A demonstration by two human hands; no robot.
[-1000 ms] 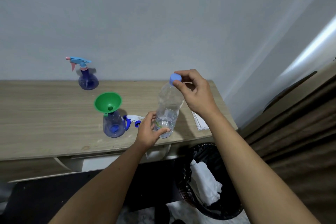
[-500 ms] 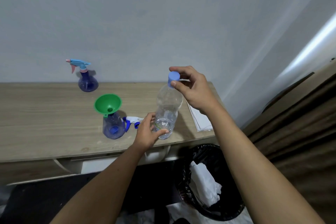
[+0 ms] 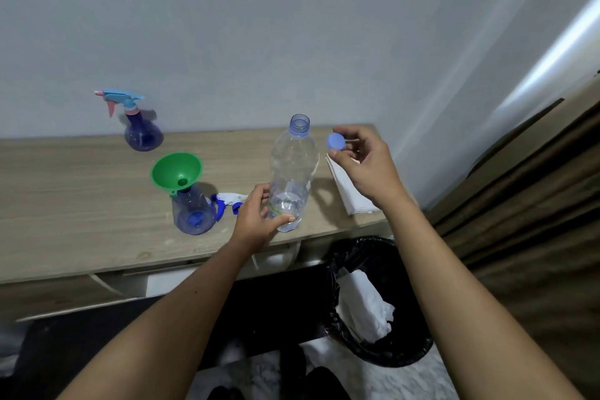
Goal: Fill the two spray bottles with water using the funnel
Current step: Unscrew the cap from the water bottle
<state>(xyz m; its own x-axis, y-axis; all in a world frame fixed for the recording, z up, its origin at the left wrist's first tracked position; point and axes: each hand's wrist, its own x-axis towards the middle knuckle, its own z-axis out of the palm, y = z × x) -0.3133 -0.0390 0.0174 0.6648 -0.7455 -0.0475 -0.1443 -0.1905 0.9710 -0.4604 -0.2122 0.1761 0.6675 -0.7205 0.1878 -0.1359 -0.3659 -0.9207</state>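
A clear water bottle [image 3: 292,172] stands upright near the front edge of the wooden surface [image 3: 65,204], toward its right end, with its mouth uncapped and only a little water showing at the bottom. The left hand [image 3: 256,221] grips the bottle low down, thumb in front and fingers curled round the far side. The right hand [image 3: 363,166] hovers just to the right of the bottle's neck, apart from it, pinching the blue cap [image 3: 336,141] between thumb and fingertips.

To the left of the water bottle, also near the front edge, stands a spray bottle [image 3: 193,211] of clear blue plastic with its head off. A green funnel [image 3: 175,172] sits in its neck, tilted slightly to the left. The white and blue spray head [image 3: 227,201] lies on the surface between this bottle and the left hand. A second spray bottle [image 3: 143,133], with its blue and pink trigger head on, stands at the back edge against the wall, well apart from the first.

A stack of papers [image 3: 349,191] lies at the right end of the surface, partly under the right hand. Below that end sits a black bin [image 3: 373,341] holding crumpled white paper.
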